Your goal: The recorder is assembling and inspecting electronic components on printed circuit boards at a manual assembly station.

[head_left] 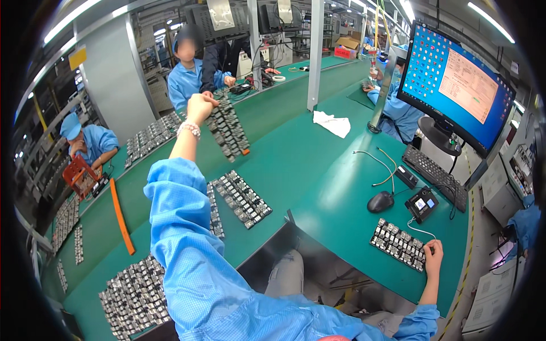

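Observation:
Stretched far out over the bench, my left hand (201,108) grips a circuit board panel (228,132) by its upper edge. The panel hangs tilted, with an orange mark at its lower corner. At lower right, my right hand (434,254) is closed in a pinch at the edge of another circuit board panel (397,244) lying flat. A thin white cable (422,231) runs from a small black device with a lit screen (421,204) to these fingertips; its plug is hidden. Another panel (243,199) lies beside my left forearm, which partly covers a neighbouring one.
Stacked panels (133,295) lie at lower left, near an orange strip (120,216). A mouse (380,202), keyboard (435,177), loose cable (392,170) and monitor (455,85) stand right. A white cloth (331,124) lies by a post. Co-workers in blue sit across the bench.

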The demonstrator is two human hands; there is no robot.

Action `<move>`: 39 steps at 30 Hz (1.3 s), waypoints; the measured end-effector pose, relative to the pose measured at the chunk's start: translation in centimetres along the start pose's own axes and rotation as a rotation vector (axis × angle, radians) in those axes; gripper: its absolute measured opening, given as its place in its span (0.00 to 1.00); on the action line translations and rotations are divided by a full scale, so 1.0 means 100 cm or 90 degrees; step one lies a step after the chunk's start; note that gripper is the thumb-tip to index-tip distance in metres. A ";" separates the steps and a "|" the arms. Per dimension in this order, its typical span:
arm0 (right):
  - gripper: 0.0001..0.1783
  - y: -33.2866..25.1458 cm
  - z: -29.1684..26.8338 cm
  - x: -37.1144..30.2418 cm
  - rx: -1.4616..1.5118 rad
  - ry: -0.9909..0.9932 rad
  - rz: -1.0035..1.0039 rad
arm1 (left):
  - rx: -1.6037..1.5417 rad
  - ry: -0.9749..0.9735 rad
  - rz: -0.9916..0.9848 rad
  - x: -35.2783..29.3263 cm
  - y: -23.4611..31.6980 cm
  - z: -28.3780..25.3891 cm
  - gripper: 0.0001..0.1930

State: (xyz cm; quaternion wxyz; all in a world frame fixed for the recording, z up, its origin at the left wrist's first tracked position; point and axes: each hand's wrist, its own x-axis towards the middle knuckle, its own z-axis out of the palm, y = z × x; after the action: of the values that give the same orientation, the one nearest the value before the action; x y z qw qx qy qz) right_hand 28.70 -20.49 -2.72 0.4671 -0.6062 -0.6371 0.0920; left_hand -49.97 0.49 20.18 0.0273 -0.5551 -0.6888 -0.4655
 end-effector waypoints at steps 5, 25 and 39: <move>0.08 -0.002 -0.004 -0.004 -0.001 0.009 0.014 | -0.212 -0.157 -0.137 -0.025 0.012 0.057 0.13; 0.07 0.004 -0.002 0.000 -0.019 0.009 0.015 | -0.340 -0.307 -0.611 -0.082 -0.140 0.182 0.21; 0.06 -0.010 0.015 0.000 -0.051 -0.008 -0.083 | -0.097 -0.036 -0.077 -0.102 -0.109 0.191 0.08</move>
State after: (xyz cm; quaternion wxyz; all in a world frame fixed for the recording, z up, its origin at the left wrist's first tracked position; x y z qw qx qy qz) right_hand 26.97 -20.07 -2.79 0.4435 -0.5807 -0.6815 0.0396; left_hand -45.58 6.32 -2.91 -0.0622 -0.5261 -0.6841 -0.5013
